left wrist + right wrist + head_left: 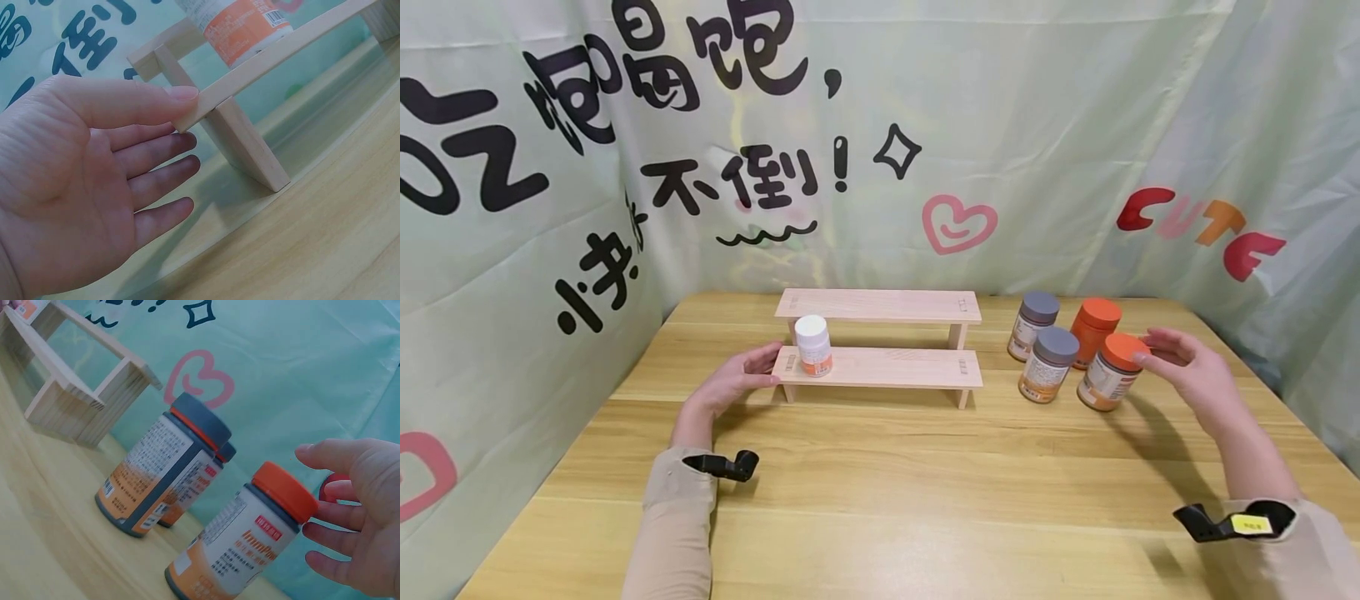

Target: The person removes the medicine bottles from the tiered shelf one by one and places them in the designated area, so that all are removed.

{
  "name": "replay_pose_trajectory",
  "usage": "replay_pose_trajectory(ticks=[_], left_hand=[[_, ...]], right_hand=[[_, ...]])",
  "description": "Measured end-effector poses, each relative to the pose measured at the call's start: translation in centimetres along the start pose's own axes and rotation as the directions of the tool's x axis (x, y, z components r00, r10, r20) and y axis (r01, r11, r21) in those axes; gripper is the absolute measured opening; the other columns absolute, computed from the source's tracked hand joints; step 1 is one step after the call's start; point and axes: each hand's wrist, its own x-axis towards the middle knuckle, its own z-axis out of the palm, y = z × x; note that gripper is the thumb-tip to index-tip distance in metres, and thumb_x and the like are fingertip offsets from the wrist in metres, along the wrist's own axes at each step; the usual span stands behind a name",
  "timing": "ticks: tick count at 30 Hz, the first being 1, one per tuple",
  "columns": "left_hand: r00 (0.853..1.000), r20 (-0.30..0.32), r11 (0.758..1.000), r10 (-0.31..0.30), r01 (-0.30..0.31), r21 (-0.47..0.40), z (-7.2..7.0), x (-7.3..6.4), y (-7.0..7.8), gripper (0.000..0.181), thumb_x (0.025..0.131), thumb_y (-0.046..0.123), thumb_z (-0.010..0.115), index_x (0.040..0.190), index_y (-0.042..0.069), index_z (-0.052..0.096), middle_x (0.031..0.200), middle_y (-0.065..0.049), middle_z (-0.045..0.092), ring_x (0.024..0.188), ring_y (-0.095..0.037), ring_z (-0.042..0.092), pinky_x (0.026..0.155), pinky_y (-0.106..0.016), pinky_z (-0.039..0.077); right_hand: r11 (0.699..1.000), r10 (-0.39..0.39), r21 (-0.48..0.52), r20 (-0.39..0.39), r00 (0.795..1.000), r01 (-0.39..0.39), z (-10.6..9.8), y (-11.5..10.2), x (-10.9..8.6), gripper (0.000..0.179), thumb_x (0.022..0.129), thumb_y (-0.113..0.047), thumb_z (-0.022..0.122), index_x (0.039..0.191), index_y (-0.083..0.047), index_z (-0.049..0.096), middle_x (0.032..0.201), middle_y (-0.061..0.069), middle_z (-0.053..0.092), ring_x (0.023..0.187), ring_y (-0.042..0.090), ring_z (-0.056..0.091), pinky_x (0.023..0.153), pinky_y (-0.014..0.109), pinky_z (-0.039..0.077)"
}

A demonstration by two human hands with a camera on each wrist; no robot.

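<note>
My left hand [735, 385] holds the left end of the lower board of a two-step wooden shelf [887, 367], thumb on the board's edge and the other fingers extended beside it. On that lower step stands a white-capped bottle [814, 346] with an orange-and-white label. My right hand [1198, 375] is beside an orange-lidded bottle [1107, 379], fingers spread and close to its lid; whether they touch it I cannot tell. Behind that bottle stands a second one, orange all over [1086, 340]. Two grey-lidded bottles [1047, 375] [1030, 333] are to their left.
The shelf's upper step [880, 306] rises behind the lower one. A printed cloth backdrop [1037, 125] hangs behind and beside the wooden table [880, 500]. Black cameras are strapped to both sleeves.
</note>
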Motion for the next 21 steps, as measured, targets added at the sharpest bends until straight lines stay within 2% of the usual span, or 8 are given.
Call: replay_pose_trajectory(ticks=[6, 8, 15, 21], left_hand=[[1.000, 0.009, 1.000, 0.012, -0.012, -0.004, 0.0, -0.1, 0.0, 0.072, 0.088, 0.010, 0.060, 0.144, -0.007, 0.018, 0.149, -0.026, 0.018, 0.136, -0.041, 0.018, 0.109, -0.051, 0.016], [1.000, 0.005, 1.000, 0.007, -0.007, -0.008, 0.1, -0.1, -0.1, 0.072, 0.088, 0.011, 0.060, 0.144, -0.006, 0.018, 0.149, -0.025, 0.018, 0.136, -0.040, 0.018, 0.109, -0.051, 0.016], [1.000, -0.004, 1.000, -0.010, 0.010, -0.005, 0.1, 0.0, -0.1, 0.074, 0.087, 0.012, 0.061, 0.145, -0.004, 0.019, 0.150, -0.023, 0.019, 0.136, -0.039, 0.019, 0.109, -0.050, 0.018], [1.000, -0.004, 1.000, -0.009, 0.009, -0.006, 0.1, 0.0, -0.1, 0.074, 0.087, 0.013, 0.062, 0.145, -0.004, 0.019, 0.150, -0.023, 0.019, 0.136, -0.039, 0.019, 0.110, -0.051, 0.017]], right_hand=[[0.998, -0.033, 0.053, -0.028, 0.999, 0.035, -0.4, -0.8, 0.1, 0.039, 0.091, -0.021, 0.060, 0.127, -0.020, 0.044, 0.100, -0.027, 0.050, 0.089, -0.017, 0.048, 0.069, 0.003, 0.037], [0.998, -0.034, 0.053, -0.035, 0.999, 0.036, -0.4, -1.3, 0.1, 0.037, 0.090, -0.021, 0.061, 0.125, -0.023, 0.046, 0.101, -0.026, 0.051, 0.089, -0.017, 0.048, 0.068, 0.003, 0.037], [0.999, -0.017, -0.032, -0.039, 0.999, 0.016, -0.1, -3.2, 0.2, 0.053, 0.090, -0.032, 0.060, 0.136, -0.013, 0.041, 0.106, -0.023, 0.049, 0.093, -0.013, 0.046, 0.068, 0.004, 0.037], [0.998, -0.059, -0.010, -0.029, 0.998, 0.059, 1.0, -5.0, 0.4, 0.057, 0.090, -0.028, 0.060, 0.137, -0.004, 0.037, 0.107, -0.021, 0.050, 0.094, -0.010, 0.048, 0.073, 0.003, 0.039]])
